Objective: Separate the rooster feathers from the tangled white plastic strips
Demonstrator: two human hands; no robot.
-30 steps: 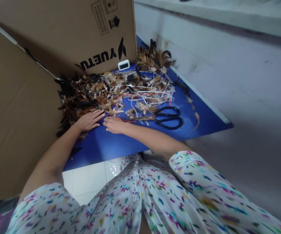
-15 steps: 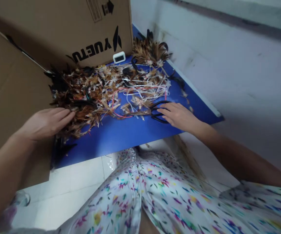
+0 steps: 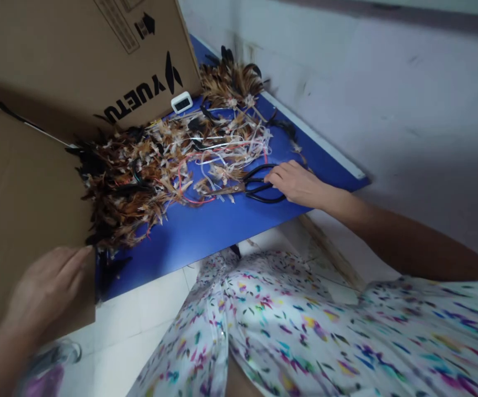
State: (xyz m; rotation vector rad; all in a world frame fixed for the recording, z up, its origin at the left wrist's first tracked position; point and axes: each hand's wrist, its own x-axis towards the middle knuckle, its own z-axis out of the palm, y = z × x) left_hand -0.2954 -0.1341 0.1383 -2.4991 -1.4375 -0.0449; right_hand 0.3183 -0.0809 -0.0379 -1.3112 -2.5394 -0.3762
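My right hand (image 3: 299, 184) has its fingers curled over the black handle loops of a pair of scissors (image 3: 239, 188). The scissors lie flat on a blue board (image 3: 173, 231), their brownish blades pointing left. My left hand (image 3: 51, 281), blurred, is off the board's left corner in front of cardboard. Its fingers are bent and pressed together; anything between them is too smeared to make out. Close by its fingertips begins a wide heap of brown and black feathers (image 3: 127, 193). Pink string (image 3: 180, 179) and whitish strips (image 3: 259, 140) lie among the feathers around the blades.
A fuller bunch of feathers (image 3: 230, 82) stands at the back by the wall (image 3: 325, 82). A small white digital display (image 3: 181, 102) leans near the printed cardboard box (image 3: 139, 66). More cardboard (image 3: 15, 193) rises at the left. A clear plastic item (image 3: 63, 353) is low at left.
My left hand has drawn back from the heap, down and left past the board's corner. My right hand is still at the scissors' handles. The view has shifted slightly.
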